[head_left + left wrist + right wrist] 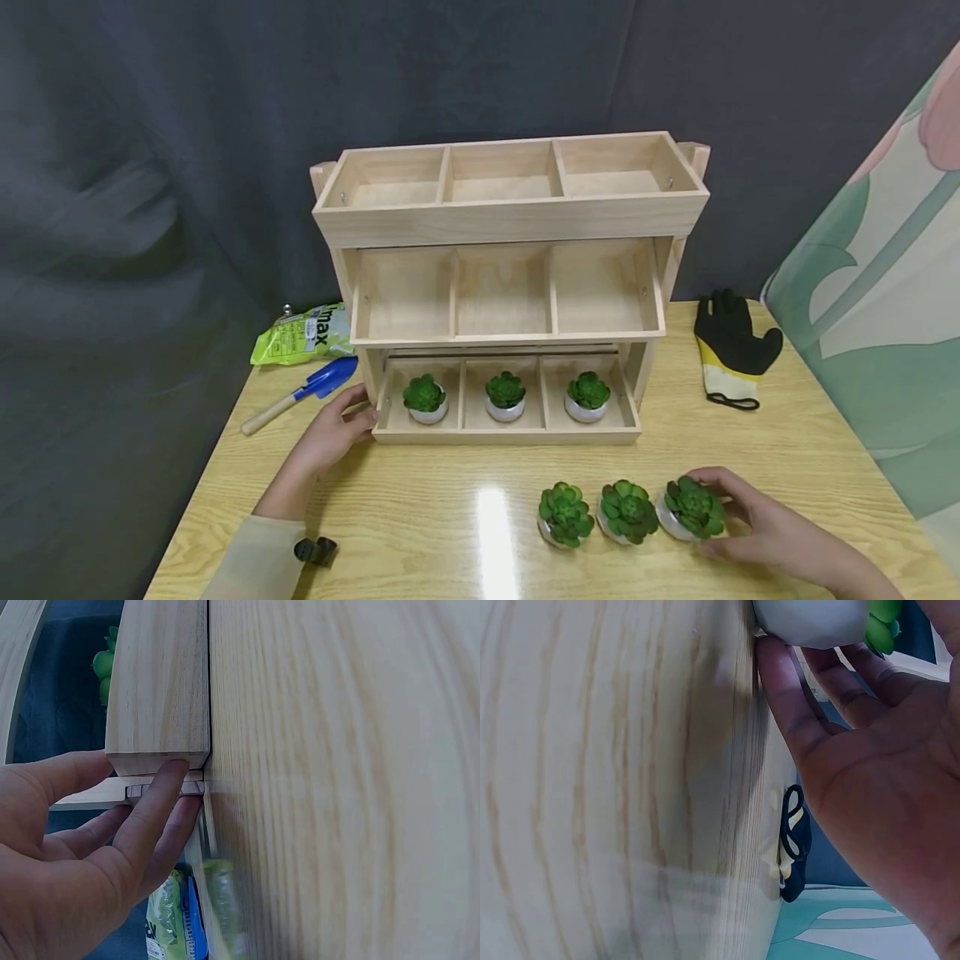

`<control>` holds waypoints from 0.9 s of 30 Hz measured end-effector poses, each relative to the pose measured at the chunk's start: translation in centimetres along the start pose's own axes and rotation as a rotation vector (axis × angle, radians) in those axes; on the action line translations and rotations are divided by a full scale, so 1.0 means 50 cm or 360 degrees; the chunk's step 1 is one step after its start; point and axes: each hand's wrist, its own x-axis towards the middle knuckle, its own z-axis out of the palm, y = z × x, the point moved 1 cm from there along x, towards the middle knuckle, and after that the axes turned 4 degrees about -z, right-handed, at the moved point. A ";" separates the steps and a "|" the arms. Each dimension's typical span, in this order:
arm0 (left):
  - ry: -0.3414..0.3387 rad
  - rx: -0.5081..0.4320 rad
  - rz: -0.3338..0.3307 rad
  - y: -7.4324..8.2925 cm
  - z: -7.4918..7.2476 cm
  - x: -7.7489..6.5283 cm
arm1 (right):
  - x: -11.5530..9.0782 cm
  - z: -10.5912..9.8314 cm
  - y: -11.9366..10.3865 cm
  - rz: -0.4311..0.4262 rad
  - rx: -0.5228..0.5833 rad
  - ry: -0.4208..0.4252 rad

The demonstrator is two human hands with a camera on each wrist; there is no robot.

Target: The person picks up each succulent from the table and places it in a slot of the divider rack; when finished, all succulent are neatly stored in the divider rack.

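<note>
My left hand [335,432] is at the lower left corner of a three-tier wooden shelf [510,225]. Its fairly straight fingers touch the end of the bottom tray [157,690], thumb near the upper edge. At the right front, my right hand [761,527] holds a small potted succulent [693,507] by its white pot [810,619], low over the tabletop. Two similar succulents, one in the middle [628,510] and one at the left [565,513], stand beside it in a row. In the bottom tray, each compartment bears a succulent: left [424,396], middle [505,394], right [587,395].
Left of the shelf lie a green bag [300,337] and a blue hand trowel [303,393] with a wooden handle. A black and yellow work glove [733,346] rests on the table to the right. A dark curtain [480,67] hangs behind.
</note>
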 end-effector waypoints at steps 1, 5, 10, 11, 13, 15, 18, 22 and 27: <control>0.0002 -0.0001 -0.0001 0.000 0.000 0.000 | 0.000 0.000 0.000 0.0001 -0.0009 0.0006; 0.0004 -0.0002 -0.0005 -0.001 0.000 0.000 | 0.002 0.001 0.000 0.0011 -0.0005 0.0003; 0.0005 -0.0004 -0.0005 -0.001 -0.001 0.000 | 0.004 -0.001 -0.001 -0.0003 0.0054 -0.0025; 0.0006 -0.0004 -0.0006 -0.001 -0.001 0.000 | 0.005 -0.001 -0.001 -0.0007 0.0062 -0.0026; 0.0006 -0.0001 -0.0005 -0.002 -0.001 0.000 | 0.005 -0.001 -0.002 -0.0001 0.0065 -0.0023; 0.0008 0.0001 -0.0005 -0.002 -0.001 0.000 | 0.006 -0.001 -0.004 0.0009 0.0054 -0.0015; 0.0008 0.0002 -0.0005 -0.002 -0.001 0.000 | 0.007 0.000 -0.005 0.0039 0.0027 0.0003; 0.0008 -0.0006 -0.0001 -0.002 -0.001 0.001 | 0.008 0.001 -0.006 0.0058 -0.0010 0.0033; 0.0000 -0.0018 0.0004 -0.004 -0.002 0.003 | 0.008 0.003 -0.008 0.0032 -0.0081 0.0084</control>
